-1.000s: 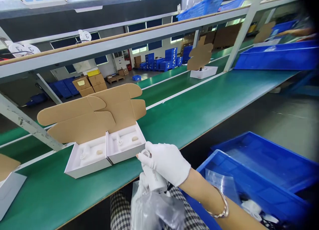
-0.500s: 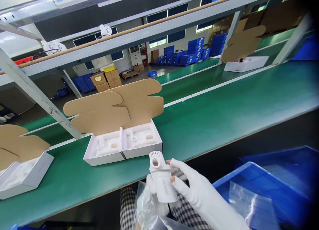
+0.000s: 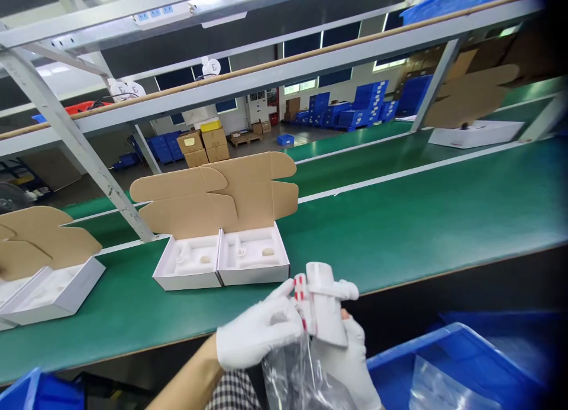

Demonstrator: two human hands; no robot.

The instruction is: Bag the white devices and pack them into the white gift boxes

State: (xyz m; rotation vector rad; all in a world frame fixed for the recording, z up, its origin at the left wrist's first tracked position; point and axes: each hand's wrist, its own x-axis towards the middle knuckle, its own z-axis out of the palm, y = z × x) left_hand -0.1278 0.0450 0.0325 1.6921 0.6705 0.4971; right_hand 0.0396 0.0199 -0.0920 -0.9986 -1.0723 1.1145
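Note:
In front of the bench edge, a white plastic device [image 3: 326, 309] with a cylindrical body and a stubby side arm is held tilted. My right hand [image 3: 348, 362], in a white glove with bare fingertips, grips it from below and the right. My left hand [image 3: 261, 330], gloved in white, has its fingers closed against the device's left side, where red marks show. A clear plastic bag [image 3: 288, 368] hangs beneath the device between both hands. Two open white boxes [image 3: 252, 275] with moulded white inserts stand side by side just beyond my hands.
More open boxes [image 3: 66, 291] stand at the left on the green bench [image 3: 399, 215], another [image 3: 477, 135] at far right. A blue bin [image 3: 465, 345] with clear bags is low right; a blue container [image 3: 48, 392] sits low left. A metal post [image 3: 93, 155] rises at left.
The device has turned over and moved right, now showing its red-marked side. My left hand came up from beneath to its left side; my right hand moved under it. The view shifted slightly.

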